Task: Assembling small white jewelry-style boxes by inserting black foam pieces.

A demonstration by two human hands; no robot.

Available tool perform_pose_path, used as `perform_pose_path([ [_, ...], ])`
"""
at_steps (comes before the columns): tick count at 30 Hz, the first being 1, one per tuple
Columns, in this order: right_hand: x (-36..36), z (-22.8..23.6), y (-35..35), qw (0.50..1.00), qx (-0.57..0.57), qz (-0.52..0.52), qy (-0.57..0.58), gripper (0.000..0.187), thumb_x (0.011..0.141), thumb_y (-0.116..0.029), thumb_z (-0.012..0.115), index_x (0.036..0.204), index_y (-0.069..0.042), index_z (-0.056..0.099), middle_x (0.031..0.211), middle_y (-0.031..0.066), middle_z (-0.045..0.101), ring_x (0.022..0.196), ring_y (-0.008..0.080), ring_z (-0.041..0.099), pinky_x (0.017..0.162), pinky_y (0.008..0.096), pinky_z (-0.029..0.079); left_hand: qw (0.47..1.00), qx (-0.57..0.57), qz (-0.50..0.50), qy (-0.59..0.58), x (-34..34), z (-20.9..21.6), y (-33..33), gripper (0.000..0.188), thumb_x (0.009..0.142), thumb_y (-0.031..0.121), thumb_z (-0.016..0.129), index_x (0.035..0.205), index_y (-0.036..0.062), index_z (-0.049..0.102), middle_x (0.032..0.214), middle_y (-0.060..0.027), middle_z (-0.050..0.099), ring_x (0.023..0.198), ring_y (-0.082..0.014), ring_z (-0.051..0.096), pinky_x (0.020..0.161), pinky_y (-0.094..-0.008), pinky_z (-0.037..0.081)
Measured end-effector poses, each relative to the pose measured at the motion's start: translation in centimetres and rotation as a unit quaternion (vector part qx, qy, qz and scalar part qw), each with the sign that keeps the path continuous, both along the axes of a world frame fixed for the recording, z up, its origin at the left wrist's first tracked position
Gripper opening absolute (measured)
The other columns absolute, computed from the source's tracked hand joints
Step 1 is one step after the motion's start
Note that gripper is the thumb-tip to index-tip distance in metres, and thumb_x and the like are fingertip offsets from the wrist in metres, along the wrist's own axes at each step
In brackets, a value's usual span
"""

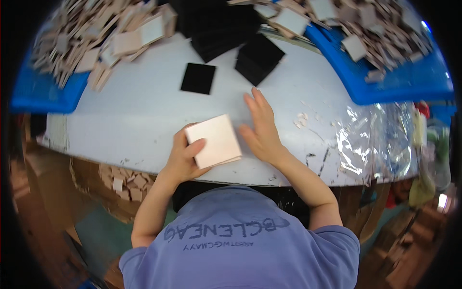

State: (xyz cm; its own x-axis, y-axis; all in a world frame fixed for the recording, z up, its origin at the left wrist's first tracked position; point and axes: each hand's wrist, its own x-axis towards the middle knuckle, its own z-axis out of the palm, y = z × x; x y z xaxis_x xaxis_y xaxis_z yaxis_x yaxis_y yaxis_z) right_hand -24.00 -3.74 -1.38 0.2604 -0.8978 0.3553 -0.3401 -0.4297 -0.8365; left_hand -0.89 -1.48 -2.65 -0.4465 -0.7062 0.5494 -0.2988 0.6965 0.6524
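My left hand [185, 153] is closed around a square, pale cream block or stack of thin boards [217, 140], its thumb lying on the top face. A thin layer sticks out along the near edge of this piece. To the right of it, my right hand [260, 126] is held over the table with fingers apart and nothing in them. Its fingertips point toward a stack of black square sheets [259, 59]. A single black square [198, 78] lies flat to the left of that stack.
Heaps of pale square pieces fill blue trays at the far left [45, 101] and far right [358, 91]. More black sheets [219, 29] lie at the back. Clear plastic bags [375, 139] rest at the right. Below the table's left edge, a cardboard box [91, 180] holds small pieces.
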Motion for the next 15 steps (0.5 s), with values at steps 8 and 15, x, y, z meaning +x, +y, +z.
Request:
perform_pose_path([
  [8,-10.9,-2.0,-0.1,0.799,0.096,-0.351,0.478,0.078,0.086,-0.052,0.049,0.138,0.004,0.03,0.146,0.025,0.024,0.137,0.0362,0.018,0.109,0.0557,0.008,0.992,0.031,0.1,-0.07,3.5,-1.6,2.2,0.096,0.061,0.011,0.082,0.135,0.0191,0.021,0.127,-0.018,0.029,0.113,-0.0327,0.041,0.092,-0.0453,0.04],
  [15,-18.1,-0.8,10.9,0.712,0.265,-0.452,0.467,0.072,0.087,-0.041,0.051,0.136,0.007,0.029,0.145,0.0254,0.025,0.137,0.0363,0.019,0.107,0.0591,0.008,0.933,0.049,0.343,0.098,8.9,-1.6,5.6,0.097,0.066,0.002,0.077,0.136,0.0147,0.011,0.134,-0.0141,0.026,0.119,-0.0287,0.036,0.099,-0.0459,0.038],
])
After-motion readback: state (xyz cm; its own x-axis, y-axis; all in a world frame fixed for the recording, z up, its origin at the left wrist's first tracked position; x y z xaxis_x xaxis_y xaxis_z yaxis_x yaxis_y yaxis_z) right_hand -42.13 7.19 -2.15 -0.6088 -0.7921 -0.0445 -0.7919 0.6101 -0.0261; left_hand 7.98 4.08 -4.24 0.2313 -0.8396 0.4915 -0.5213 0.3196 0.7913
